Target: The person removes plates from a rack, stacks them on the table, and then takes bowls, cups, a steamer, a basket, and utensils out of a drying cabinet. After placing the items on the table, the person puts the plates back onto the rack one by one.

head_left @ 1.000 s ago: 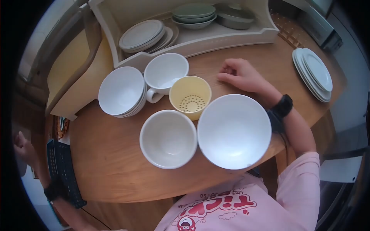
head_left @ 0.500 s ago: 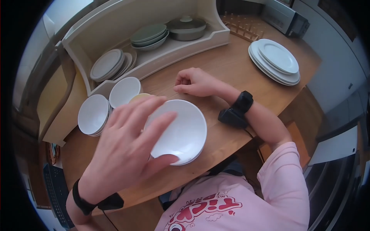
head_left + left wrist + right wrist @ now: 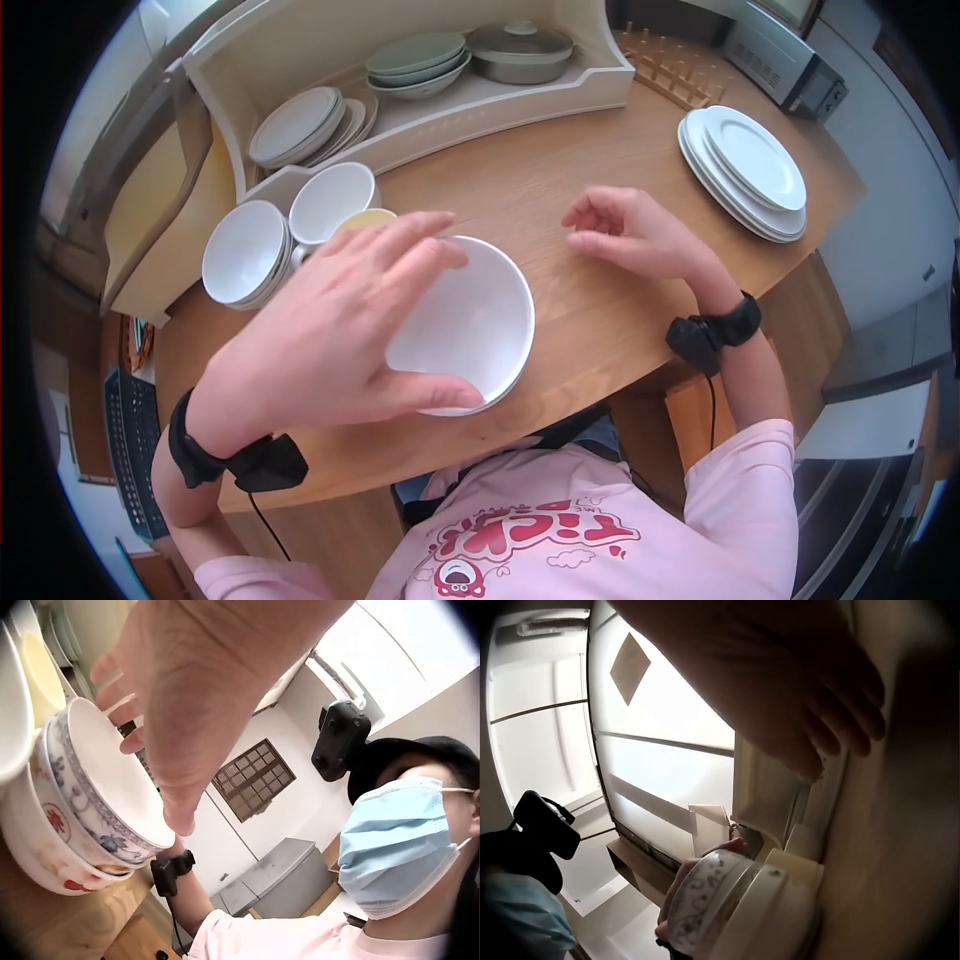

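Observation:
My left hand (image 3: 315,345) reaches over a large white bowl (image 3: 485,320), fingers spread, thumb across its near rim. In the left wrist view this bowl tops a nested stack (image 3: 64,832) with blue and red flower patterns outside; the fingers extend over its mouth. My right hand (image 3: 635,232) lies on the wooden table (image 3: 560,300) right of the bowls, fingers loosely curled with nothing in them. A yellow cup (image 3: 368,217) shows behind the left hand, which hides most of it.
A white mug (image 3: 330,200) and stacked white bowls (image 3: 243,255) stand at left. Behind them a cream shelf (image 3: 430,140) holds plates, green bowls (image 3: 415,60) and a lidded pan (image 3: 520,55). White plates (image 3: 750,170) are stacked at right, near a wooden peg rack (image 3: 670,70).
My left hand has come from the far left edge to over the large bowl, covering the things beside it. My right hand stays on the table, its fingers slightly looser. The head view has shifted.

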Available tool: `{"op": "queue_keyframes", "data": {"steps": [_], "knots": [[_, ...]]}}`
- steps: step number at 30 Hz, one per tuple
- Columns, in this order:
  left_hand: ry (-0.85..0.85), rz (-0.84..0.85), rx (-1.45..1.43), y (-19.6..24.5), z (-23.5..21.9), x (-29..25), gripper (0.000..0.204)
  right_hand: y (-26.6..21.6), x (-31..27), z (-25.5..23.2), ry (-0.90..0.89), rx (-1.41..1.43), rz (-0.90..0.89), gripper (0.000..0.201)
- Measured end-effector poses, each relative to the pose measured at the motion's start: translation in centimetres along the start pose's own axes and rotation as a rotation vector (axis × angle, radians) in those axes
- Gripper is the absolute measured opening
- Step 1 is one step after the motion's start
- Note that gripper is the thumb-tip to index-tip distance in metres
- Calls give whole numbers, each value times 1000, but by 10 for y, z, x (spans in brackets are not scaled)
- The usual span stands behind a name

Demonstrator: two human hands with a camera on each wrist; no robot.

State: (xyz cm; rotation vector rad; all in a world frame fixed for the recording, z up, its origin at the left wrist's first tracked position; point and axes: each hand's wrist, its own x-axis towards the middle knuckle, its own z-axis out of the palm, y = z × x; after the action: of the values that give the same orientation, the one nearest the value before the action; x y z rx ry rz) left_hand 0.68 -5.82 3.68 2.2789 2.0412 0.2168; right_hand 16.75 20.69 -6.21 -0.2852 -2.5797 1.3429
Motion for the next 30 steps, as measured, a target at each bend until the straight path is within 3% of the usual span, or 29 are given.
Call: {"op": "queue_keyframes", "data": {"steps": [8,12,15,17,18,20,24,28,30], "knots": [[135,-301,20,-17,-14,-56,62,-30,1,30,-401,122,-184,57],[201,-425,32,-27,-13,-89,45,-29,8,38,-452,113,-236,61],[240,-498,-64,-35,-3,-108,41,-29,11,39,-492,225,-169,64],[186,-562,-334,-40,6,-114,36,-33,11,39,-511,262,-146,65],[191,-572,-337,-41,9,-115,36,-36,11,38,-518,298,-115,66],[28,-678,-528,-41,15,-112,36,-38,13,36,-536,271,-111,67],[27,-671,-518,-43,14,-110,33,-36,19,36,-588,286,-60,65],[184,-620,-512,-66,13,-124,30,-29,33,38,-598,365,-23,58],[283,-735,-408,-75,-1,-130,30,-21,45,36,-631,311,66,51]]}}
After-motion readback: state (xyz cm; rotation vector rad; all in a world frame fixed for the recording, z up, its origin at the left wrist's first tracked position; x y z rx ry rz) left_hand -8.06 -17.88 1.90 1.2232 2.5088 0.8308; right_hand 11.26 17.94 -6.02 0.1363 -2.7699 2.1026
